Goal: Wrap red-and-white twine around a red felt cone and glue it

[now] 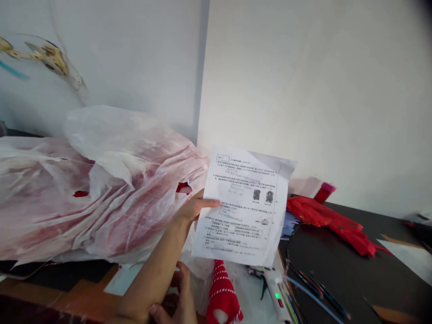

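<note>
My left hand point(192, 209) holds up a printed sheet of paper point(243, 207) by its left edge, thumb on the front. The sheet has lines of text and two small dark pictures, and its top right corner curls back. My right hand point(178, 294) is low at the frame's bottom edge, beside my left forearm, with fingers apart and nothing seen in it. Just right of that hand lies a red-and-white striped knitted piece point(221, 292).
A big bundle in thin white wrapping with red inside point(94, 189) fills the left. On the dark table point(344, 279) lie red cloth point(330, 222), pens point(313, 288), a white tool with a green light point(277, 294) and a paper sheet point(410, 258). White walls stand behind.
</note>
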A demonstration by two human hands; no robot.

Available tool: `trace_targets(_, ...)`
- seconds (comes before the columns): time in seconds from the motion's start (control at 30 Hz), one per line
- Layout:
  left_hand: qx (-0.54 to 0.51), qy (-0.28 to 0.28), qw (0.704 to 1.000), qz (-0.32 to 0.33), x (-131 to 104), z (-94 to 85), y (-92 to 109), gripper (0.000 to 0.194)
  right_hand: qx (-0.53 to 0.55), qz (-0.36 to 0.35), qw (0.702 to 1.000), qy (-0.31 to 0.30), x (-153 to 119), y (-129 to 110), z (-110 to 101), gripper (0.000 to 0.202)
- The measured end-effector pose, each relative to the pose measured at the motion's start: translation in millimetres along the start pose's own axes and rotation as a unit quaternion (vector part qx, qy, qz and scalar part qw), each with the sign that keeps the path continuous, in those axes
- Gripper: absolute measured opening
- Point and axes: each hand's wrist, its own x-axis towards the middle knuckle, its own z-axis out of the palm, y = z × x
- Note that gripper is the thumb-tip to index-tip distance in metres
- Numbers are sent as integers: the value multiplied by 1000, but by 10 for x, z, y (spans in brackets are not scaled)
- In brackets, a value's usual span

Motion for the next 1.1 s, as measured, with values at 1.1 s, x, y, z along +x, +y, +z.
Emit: trace_targets(1.1, 1, -1, 1000, 26, 38, 20, -82, 43, -247, -106, 962, 52, -182, 29, -36, 70)
